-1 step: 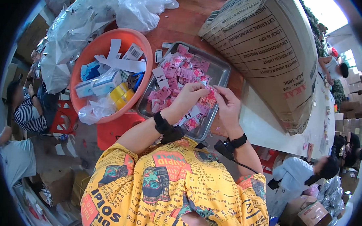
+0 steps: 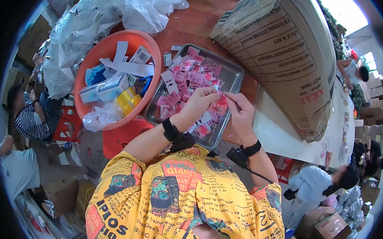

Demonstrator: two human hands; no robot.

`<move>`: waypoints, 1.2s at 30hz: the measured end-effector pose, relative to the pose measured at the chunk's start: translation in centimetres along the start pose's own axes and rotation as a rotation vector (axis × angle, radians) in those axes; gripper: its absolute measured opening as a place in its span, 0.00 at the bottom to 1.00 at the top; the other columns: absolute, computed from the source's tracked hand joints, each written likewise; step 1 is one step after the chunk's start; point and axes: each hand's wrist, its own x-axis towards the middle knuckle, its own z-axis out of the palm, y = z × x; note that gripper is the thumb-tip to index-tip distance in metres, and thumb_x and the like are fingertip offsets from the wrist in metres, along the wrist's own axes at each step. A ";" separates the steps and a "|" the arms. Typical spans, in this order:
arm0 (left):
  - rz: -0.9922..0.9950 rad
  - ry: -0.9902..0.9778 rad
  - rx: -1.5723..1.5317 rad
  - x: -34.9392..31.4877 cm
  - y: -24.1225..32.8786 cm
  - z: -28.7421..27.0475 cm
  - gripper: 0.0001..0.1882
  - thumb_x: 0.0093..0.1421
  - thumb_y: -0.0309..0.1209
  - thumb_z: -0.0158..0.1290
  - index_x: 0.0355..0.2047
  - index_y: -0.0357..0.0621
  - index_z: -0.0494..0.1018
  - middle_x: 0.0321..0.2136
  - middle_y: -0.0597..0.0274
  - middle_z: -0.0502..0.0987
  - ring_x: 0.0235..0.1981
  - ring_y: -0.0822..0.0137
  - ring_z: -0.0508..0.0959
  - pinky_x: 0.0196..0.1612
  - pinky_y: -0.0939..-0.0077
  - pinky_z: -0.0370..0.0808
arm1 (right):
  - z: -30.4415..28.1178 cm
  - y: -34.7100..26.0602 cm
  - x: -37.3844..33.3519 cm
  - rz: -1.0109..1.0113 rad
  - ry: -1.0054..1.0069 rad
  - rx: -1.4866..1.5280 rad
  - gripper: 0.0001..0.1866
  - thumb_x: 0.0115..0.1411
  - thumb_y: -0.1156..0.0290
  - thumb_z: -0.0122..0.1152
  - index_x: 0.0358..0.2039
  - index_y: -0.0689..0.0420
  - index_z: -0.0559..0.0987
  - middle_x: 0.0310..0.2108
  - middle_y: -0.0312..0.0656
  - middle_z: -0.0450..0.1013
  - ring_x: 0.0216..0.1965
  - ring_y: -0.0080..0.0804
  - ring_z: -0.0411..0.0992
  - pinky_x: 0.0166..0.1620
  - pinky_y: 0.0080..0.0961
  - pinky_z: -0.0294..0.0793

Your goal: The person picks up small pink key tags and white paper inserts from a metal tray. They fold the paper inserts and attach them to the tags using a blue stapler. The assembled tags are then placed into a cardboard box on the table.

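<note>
My left hand (image 2: pixel 203 101) and my right hand (image 2: pixel 242 112) meet over a metal tray (image 2: pixel 234 76), their thumbs and fingers pinched close together. Between the fingertips is a small pink-red printed piece (image 2: pixel 223 98), mostly covered; its exact kind is too small to tell. Beneath the hands, a loose heap of small pink printed cards or packets (image 2: pixel 196 78) fills much of the tray. A white card with dark shapes (image 2: pixel 170 82) lies on the heap's left side. Both wrists wear black bands.
Left of the tray stands an orange tub (image 2: pixel 156 54) holding paper strips, yellow tape (image 2: pixel 129 101), small boxes and plastic. Clear plastic bags (image 2: pixel 147 10) lie behind it. A large cardboard box (image 2: pixel 284 59) leans at the right, on a white tabletop (image 2: pixel 276 131). People sit at both sides.
</note>
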 end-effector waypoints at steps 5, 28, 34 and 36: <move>-0.063 0.024 -0.072 -0.4 0.2 0.8 0.08 0.57 0.29 0.48 0.27 0.38 0.73 0.21 0.71 0.70 0.22 0.82 0.66 0.25 0.87 0.62 | -1.5 -0.3 -0.3 -0.212 -0.104 -0.276 0.09 0.49 0.82 0.56 0.33 0.62 0.77 0.27 0.45 0.71 0.30 0.37 0.71 0.33 0.24 0.70; 0.533 0.163 1.170 -2.0 -0.1 4.2 0.28 0.41 0.31 0.63 0.42 0.40 0.63 0.32 0.51 0.72 0.33 0.53 0.74 0.33 0.68 0.72 | -3.5 2.1 -2.1 0.558 0.037 0.402 0.05 0.53 0.71 0.58 0.29 0.59 0.76 0.22 0.31 0.71 0.22 0.15 0.66 0.24 0.13 0.64; 0.541 0.110 0.951 -1.4 -1.0 3.7 0.25 0.44 0.30 0.59 0.43 0.41 0.64 0.33 0.51 0.71 0.33 0.52 0.75 0.33 0.65 0.73 | -3.8 3.3 -1.8 0.684 0.089 0.693 0.03 0.54 0.73 0.57 0.27 0.58 0.75 0.22 0.32 0.72 0.22 0.16 0.68 0.24 0.15 0.67; 0.476 0.099 0.741 -1.4 -1.1 3.6 0.25 0.45 0.29 0.59 0.44 0.41 0.63 0.33 0.51 0.72 0.34 0.52 0.75 0.34 0.66 0.73 | -3.9 3.6 -1.7 0.741 0.107 0.790 0.03 0.54 0.73 0.56 0.27 0.58 0.74 0.22 0.32 0.72 0.22 0.17 0.68 0.25 0.16 0.68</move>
